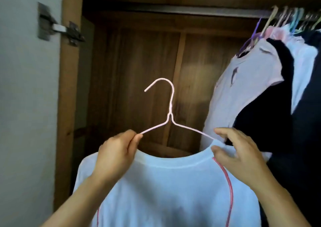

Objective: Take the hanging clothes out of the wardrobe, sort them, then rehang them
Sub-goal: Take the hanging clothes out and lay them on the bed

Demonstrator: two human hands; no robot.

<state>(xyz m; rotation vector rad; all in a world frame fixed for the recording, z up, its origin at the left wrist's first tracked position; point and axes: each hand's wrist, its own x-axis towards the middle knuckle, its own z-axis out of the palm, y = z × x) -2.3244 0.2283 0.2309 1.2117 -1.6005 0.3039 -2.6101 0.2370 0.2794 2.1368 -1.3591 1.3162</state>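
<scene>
A pale pink wire hanger (169, 111) stands upright in front of the open wardrobe, its hook pointing left. A white T-shirt (166, 190) with pink piping hangs on it, the neckline just below the hanger's arms. My left hand (116, 154) pinches the hanger's left arm together with the shirt's shoulder. At the neckline's right end, my right hand (238, 154) grips the collar where the hanger's right arm enters it. The wardrobe rail (182, 13) runs across the top, bare on the left.
Several garments on coloured hangers (286, 20) crowd the rail's right end: a lilac T-shirt (246, 87), a black top (278, 80) and white ones behind. The wardrobe's wooden back panel (142, 66) fills the middle. A white door with a metal hinge (60, 28) stands at left.
</scene>
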